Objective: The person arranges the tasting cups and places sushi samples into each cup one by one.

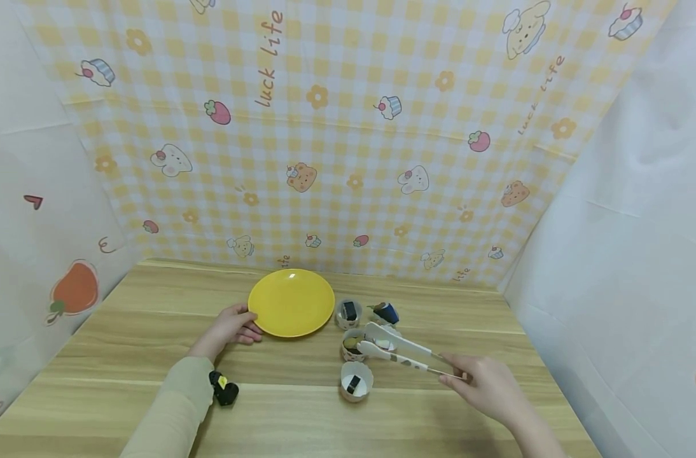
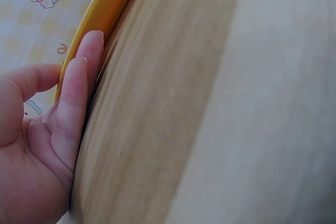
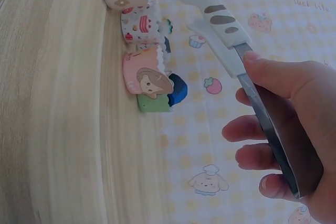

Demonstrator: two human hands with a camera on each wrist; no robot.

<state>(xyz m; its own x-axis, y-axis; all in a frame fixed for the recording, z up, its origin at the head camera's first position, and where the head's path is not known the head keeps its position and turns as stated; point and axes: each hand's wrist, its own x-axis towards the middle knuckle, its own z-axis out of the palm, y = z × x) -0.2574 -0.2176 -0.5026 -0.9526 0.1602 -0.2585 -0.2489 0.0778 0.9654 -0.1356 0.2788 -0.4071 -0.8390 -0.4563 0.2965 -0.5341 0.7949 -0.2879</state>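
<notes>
A yellow plate (image 1: 291,301) lies toward the back of the wooden table. My left hand (image 1: 237,326) holds its left rim, the thumb on the edge and the fingers along its outside in the left wrist view. My right hand (image 1: 488,387) grips metal tongs (image 3: 275,135) with white paw-shaped tips, one marked with grey-brown patches. The tips stand apart, over the paper cups right of the plate. Underneath is a cup (image 1: 352,353) with a yellowish-green piece. The front cup (image 1: 355,395) holds a small black piece, and another cup (image 1: 343,323) beside the plate holds a black block.
A dark blue piece (image 1: 387,312) sits in a green cup (image 3: 154,104) at the back right of the group. A pink cup (image 3: 135,69) stands beside it. Near my left sleeve lies a black object with a yellow patch (image 1: 222,383). A patterned cloth (image 1: 348,140) hangs behind the table.
</notes>
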